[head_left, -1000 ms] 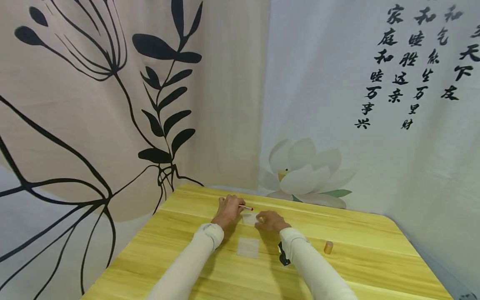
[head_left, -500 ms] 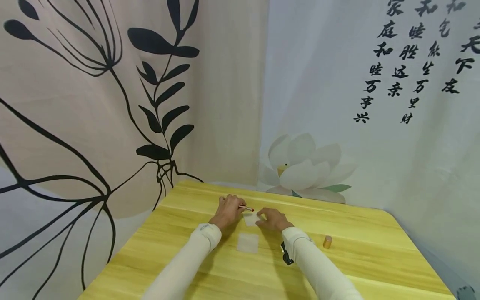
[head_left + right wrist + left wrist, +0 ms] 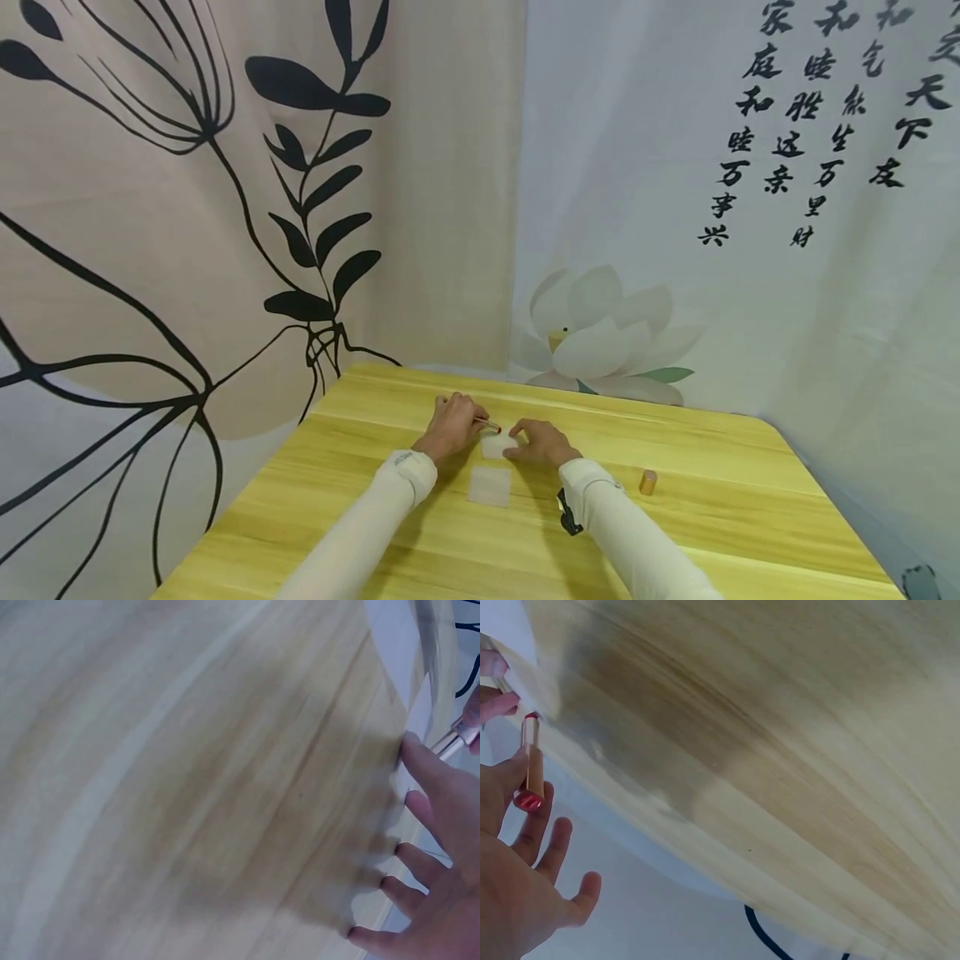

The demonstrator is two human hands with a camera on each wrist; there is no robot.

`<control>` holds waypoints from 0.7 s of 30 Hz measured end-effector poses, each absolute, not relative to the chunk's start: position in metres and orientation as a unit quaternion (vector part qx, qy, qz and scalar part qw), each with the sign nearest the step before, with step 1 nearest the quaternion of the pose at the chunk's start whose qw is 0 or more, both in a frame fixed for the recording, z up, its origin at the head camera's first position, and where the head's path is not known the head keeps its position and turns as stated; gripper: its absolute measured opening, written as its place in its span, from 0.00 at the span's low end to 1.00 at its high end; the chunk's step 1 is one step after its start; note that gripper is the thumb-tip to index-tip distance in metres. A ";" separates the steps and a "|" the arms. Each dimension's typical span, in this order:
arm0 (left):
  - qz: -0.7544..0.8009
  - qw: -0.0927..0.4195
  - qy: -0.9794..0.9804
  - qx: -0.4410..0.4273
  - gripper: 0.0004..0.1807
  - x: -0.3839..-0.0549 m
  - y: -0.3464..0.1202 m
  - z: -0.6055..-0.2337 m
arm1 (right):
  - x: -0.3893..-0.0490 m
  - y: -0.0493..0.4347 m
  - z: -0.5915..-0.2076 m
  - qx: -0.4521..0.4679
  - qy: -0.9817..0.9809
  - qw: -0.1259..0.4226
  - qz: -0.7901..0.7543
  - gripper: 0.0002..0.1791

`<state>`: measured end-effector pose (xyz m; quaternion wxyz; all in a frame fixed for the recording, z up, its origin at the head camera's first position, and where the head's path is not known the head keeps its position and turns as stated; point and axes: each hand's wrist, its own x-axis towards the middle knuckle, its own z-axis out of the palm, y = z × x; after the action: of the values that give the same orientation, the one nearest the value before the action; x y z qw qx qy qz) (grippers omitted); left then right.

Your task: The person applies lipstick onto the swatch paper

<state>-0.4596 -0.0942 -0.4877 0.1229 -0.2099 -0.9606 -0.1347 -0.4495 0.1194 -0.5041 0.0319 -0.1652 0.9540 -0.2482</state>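
Note:
My left hand [image 3: 452,427] pinches a lipstick [image 3: 532,761] between thumb and fingers, its other fingers spread. The lipstick has a shiny rose-gold tube and a red tip. In the head view that tip is right at the far edge of a small white paper square [image 3: 495,447]. My right hand [image 3: 542,443] lies along the right side of this square, thumb and index fingertip at its edge. In the right wrist view its other fingers [image 3: 421,864] reach down to the tabletop, spread apart. Nearer to me lies a second white paper square [image 3: 489,486].
A copper-coloured cylindrical cap [image 3: 648,482] stands on the wooden table [image 3: 720,533], right of my right forearm. The table's far edge runs close behind my hands, with a printed curtain [image 3: 450,208] hanging beyond it.
The lipstick has come down and its tip now meets the far edge of the paper in the head view. My right hand stays at the paper's side; the head view shifts slightly.

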 end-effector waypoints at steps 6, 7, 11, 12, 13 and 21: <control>-0.137 0.121 -0.959 -0.217 0.07 -0.461 -0.097 -0.493 | -0.449 0.119 -0.505 -0.168 0.954 0.026 -0.245 0.22; -0.136 0.120 -0.959 -0.218 0.07 -0.460 -0.097 -0.493 | -0.449 0.119 -0.504 -0.169 0.955 0.025 -0.244 0.22; -0.129 0.122 -0.959 -0.223 0.06 -0.458 -0.100 -0.491 | -0.448 0.117 -0.502 -0.169 0.956 0.027 -0.238 0.22; -0.128 0.123 -0.958 -0.225 0.06 -0.457 -0.101 -0.491 | -0.447 0.117 -0.501 -0.170 0.956 0.026 -0.237 0.22; -0.127 0.122 -0.958 -0.226 0.07 -0.457 -0.101 -0.492 | -0.447 0.117 -0.501 -0.170 0.956 0.028 -0.239 0.22; -0.112 0.122 -0.954 -0.251 0.08 -0.449 -0.103 -0.490 | -0.449 0.117 -0.503 -0.169 0.957 0.028 -0.234 0.22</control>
<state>-0.4487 -0.1027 -0.4896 0.1218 -0.2508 -0.9538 -0.1121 -0.4490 0.1168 -0.5034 0.0275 -0.1689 0.9572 -0.2335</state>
